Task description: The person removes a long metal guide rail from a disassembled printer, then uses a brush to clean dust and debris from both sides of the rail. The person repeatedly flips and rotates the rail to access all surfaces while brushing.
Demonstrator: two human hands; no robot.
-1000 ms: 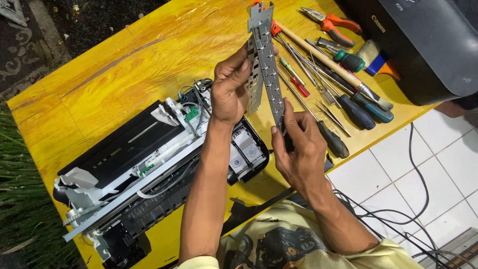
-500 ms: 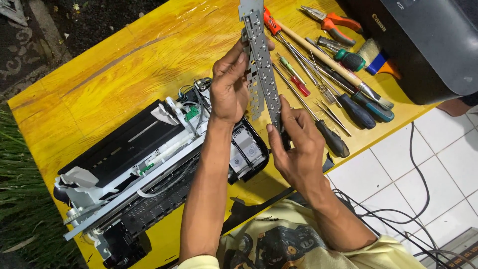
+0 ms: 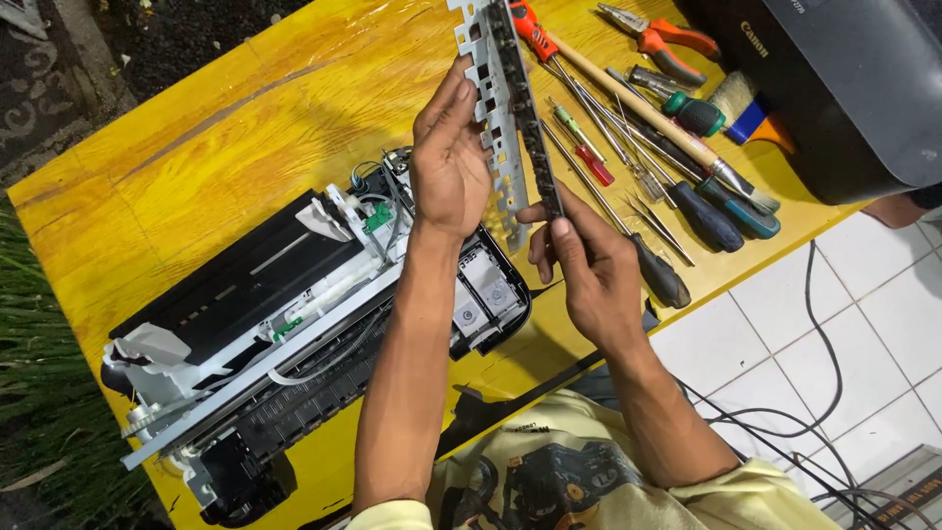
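Observation:
Both hands hold a long perforated metal bracket with a black strip [image 3: 500, 108] above a yellow table [image 3: 226, 157]. My left hand [image 3: 449, 162] grips its left edge around the middle, fingers flat against the metal. My right hand [image 3: 584, 270] pinches its lower end, thumb on the black strip. The bracket stands nearly upright in view and its top end runs out of the frame. Below my left forearm lies an opened printer chassis [image 3: 294, 334] with exposed white and black plastic parts and wires.
Right of the bracket lies a row of tools: several screwdrivers [image 3: 677, 196], tweezers, orange-handled pliers [image 3: 662, 34] and a brush [image 3: 736, 98]. A closed black printer [image 3: 844, 88] stands at the top right. Cables [image 3: 814, 373] trail over the white tiled floor beyond the table's edge.
Both hands have lifted the bracket a little toward the far side of the table, so its top end now leaves the frame. The opened printer has not moved.

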